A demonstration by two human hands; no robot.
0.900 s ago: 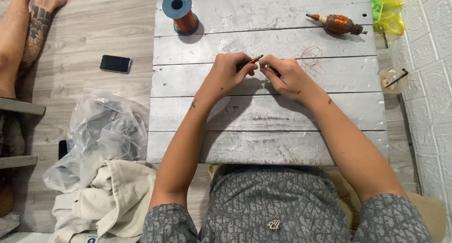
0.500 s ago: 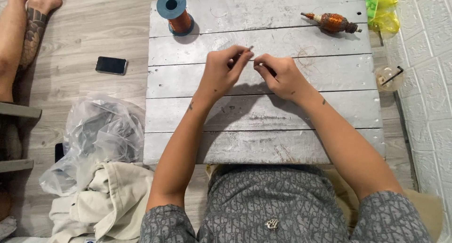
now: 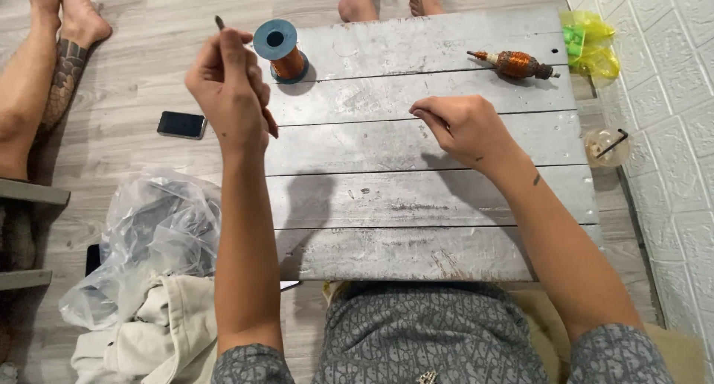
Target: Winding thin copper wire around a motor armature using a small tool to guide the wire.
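My left hand (image 3: 229,86) is raised over the left edge of the grey plank board (image 3: 416,198), gripping a thin dark stick-like tool (image 3: 220,23) whose tip pokes up past the fingers. My right hand (image 3: 461,127) rests on the middle of the board with fingers pinched together; whether a fine wire runs from it I cannot make out. A spool of copper wire with a blue flange (image 3: 280,50) stands upright at the board's far left. A copper-wound spindle (image 3: 517,64) lies at the far right.
A dark phone (image 3: 181,124) lies on the wood floor left of the board. A clear plastic bag (image 3: 160,231) and beige cloth (image 3: 160,332) sit near left. A yellow-green bag (image 3: 591,42) and cup (image 3: 606,146) stand by the white wall. Other people's bare feet (image 3: 387,1) and leg (image 3: 44,71) are nearby.
My left hand has pulled away from the right, rising up and to the left with the thin tool. The right hand stays on the board, now apart from it.
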